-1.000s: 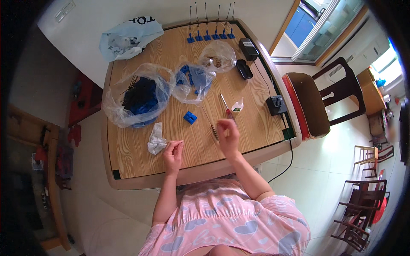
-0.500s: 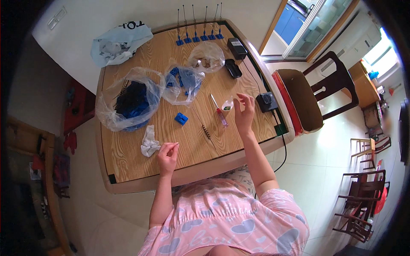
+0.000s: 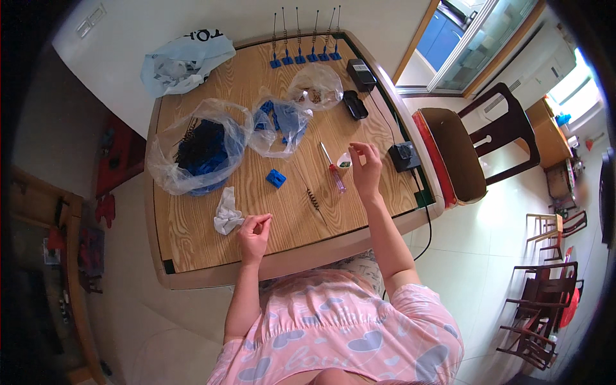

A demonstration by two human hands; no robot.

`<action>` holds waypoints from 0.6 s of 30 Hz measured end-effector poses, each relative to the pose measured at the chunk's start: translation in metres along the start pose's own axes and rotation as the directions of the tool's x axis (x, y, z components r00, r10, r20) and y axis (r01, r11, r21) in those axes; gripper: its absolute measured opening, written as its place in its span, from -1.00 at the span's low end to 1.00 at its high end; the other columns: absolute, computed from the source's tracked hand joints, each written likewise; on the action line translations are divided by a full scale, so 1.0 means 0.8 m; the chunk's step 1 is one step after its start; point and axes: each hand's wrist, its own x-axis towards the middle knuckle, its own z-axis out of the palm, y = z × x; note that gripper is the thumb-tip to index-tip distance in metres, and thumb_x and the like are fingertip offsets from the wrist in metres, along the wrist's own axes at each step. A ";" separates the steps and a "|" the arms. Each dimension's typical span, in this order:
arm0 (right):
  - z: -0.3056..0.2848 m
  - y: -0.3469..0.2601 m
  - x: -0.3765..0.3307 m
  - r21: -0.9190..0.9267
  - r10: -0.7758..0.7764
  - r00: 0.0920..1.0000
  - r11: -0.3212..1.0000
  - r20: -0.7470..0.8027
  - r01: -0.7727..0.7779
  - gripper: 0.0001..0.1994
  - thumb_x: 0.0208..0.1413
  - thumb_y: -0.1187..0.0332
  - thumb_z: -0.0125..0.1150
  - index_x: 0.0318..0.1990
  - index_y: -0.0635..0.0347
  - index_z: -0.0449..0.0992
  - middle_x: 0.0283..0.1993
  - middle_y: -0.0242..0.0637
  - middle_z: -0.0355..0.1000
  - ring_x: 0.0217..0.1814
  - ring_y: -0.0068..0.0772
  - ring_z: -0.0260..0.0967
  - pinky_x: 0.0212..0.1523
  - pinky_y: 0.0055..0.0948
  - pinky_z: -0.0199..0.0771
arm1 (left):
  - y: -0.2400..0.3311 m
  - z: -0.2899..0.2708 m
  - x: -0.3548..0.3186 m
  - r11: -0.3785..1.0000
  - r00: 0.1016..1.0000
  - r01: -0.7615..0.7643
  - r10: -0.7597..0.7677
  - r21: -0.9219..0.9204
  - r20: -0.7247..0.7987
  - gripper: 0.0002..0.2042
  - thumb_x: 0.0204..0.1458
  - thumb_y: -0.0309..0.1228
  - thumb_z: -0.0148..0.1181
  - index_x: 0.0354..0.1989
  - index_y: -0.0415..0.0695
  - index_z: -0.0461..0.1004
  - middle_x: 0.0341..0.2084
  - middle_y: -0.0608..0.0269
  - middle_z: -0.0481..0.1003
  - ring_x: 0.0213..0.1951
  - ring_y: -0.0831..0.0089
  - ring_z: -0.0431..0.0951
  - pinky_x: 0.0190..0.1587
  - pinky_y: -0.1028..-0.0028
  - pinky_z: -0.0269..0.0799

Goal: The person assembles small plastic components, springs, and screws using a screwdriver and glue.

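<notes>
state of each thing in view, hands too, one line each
left hand, fingers pinched together
right hand, fingers bent, beside the bottle
bottle, partly hidden
screwdriver, lying down
spring wire, lying down
blue block, on the table
tissue, crumpled
six wire stands, upright
cardboard box, open

A small white squeeze bottle [image 3: 344, 162] with a green patch sits right of the frame's centre, partly hidden, its pose unclear. At the centre a thin dark spring wire [image 3: 313, 197], coiled partway along, lies slanting down rightward. Just left of centre rests a small bright-blue plastic block [image 3: 276, 178], slightly turned.
</notes>
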 end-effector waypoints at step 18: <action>0.002 -0.005 -0.006 0.000 0.030 0.996 1.000 0.078 -0.030 -0.74 0.04 0.42 0.32 -0.09 0.19 0.52 -0.19 -0.21 0.49 -0.08 -0.16 0.44 -0.06 -0.26 0.42 | 0.012 -0.003 0.005 0.995 0.996 -0.093 0.093 0.041 0.003 -0.91 -0.02 -0.61 0.31 -0.33 -0.20 0.62 -0.48 0.25 0.56 -0.45 0.47 0.47 -0.40 0.52 0.36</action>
